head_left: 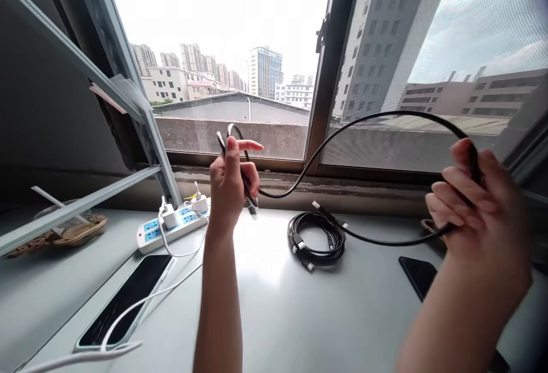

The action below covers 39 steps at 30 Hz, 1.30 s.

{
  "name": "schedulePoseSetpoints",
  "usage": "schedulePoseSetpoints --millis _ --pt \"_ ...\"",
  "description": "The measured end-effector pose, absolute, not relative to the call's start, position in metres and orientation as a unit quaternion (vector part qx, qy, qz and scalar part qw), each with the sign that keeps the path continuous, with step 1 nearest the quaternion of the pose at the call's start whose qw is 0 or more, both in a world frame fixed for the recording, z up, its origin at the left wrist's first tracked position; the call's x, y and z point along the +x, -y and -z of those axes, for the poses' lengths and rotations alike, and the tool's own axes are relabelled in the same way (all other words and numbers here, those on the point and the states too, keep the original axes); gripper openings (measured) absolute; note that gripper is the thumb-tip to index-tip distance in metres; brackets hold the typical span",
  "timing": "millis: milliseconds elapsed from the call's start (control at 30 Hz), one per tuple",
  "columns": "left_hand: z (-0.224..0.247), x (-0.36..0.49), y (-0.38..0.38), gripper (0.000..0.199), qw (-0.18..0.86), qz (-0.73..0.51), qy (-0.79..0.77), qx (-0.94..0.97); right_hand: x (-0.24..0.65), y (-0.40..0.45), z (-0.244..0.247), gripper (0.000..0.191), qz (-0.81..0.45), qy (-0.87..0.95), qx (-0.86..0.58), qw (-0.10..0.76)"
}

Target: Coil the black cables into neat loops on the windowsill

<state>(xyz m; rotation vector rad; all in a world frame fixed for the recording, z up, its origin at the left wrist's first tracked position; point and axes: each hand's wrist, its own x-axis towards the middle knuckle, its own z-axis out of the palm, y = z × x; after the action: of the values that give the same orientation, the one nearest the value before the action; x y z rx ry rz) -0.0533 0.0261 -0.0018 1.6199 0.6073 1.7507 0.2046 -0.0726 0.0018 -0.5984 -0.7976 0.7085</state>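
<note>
- Pale desk (274,316) beneath a window.
- Left hand (231,185): fingers curled round a looped section of black cable (368,115), index extended.
- Coiled black cables (317,239), on desk, between the forearms.
- Right hand (471,196): fingers closed on the same black cable.

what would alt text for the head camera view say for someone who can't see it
A left hand and right hand hold a looping black cable before a window overlooking buildings. On the white desk below, coiled USB cables lie between them, with a power strip and smartphone at left, a second phone at right.
</note>
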Motion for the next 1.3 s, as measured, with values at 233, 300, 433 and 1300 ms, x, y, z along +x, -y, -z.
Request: schedulePoseSetpoints --millis 233,300,433,1300 --pt "0.004 -0.08 -0.032 0.055 0.183 -0.708 -0.342 0.59 0.198 0.092 -0.006 0.015 -0.222 0.338 -0.366 0.838" --pt "0.0 -0.081 -0.026 0.056 0.22 -0.734 -0.331 0.55 0.191 0.092 -0.007 0.011 -0.204 0.368 -0.351 0.837" --pt "-0.012 -0.076 -0.009 0.059 0.368 -0.748 -0.289 0.47 0.182 0.089 -0.006 0.01 -0.2 0.412 -0.309 0.833" --pt "0.0 -0.025 0.0 0.058 0.294 -0.561 -0.22 0.742 0.144 0.058 0.006 0.067 -0.448 0.594 -0.36 0.563"
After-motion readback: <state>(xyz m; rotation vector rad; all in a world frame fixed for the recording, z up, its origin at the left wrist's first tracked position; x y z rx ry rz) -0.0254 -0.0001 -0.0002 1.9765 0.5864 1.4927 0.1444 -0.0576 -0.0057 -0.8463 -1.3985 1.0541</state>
